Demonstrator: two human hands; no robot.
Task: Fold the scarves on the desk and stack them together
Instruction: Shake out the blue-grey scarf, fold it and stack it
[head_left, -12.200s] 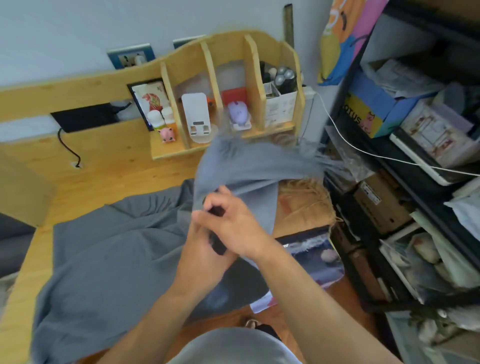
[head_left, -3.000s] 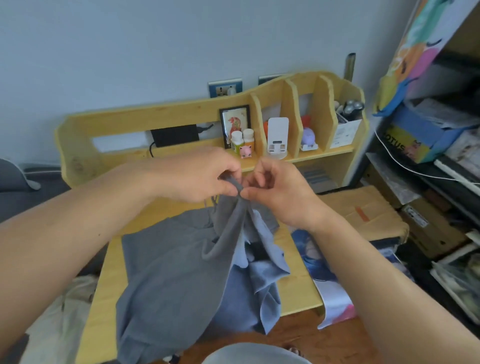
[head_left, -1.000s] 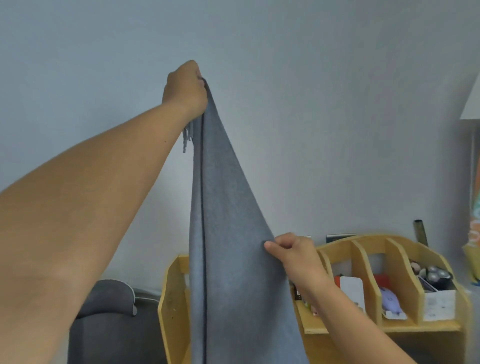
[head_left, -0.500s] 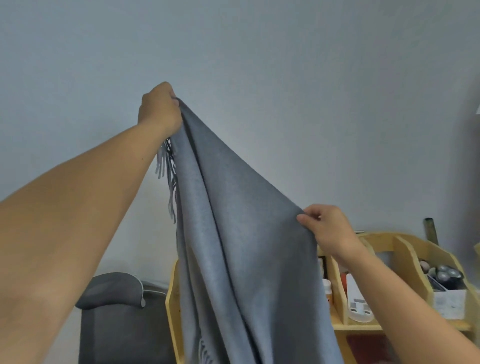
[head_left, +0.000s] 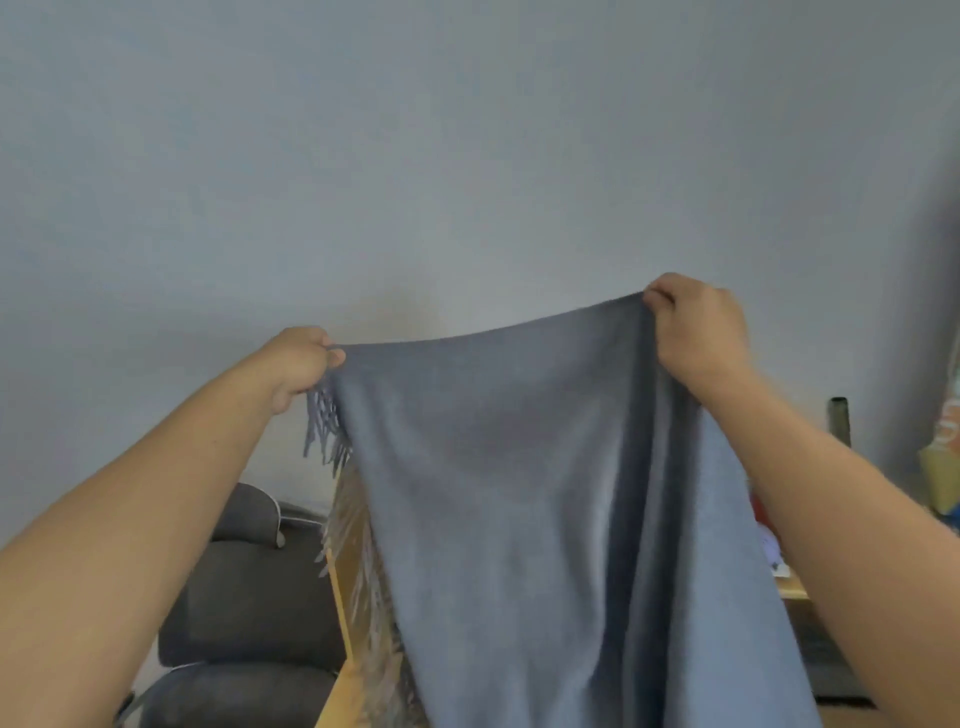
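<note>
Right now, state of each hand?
Left hand: closed, gripping the gray scarf at its fringed corner.
Right hand: closed, gripping the scarf's top edge.

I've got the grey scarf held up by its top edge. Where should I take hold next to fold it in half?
Probably keep the left hand and right hand pinching the grey scarf at its two top corners and bring them together. The top edge is stretched taut between them, the fringe hangs below the left corner, and the cloth drapes straight down, so it should fold evenly.
</note>
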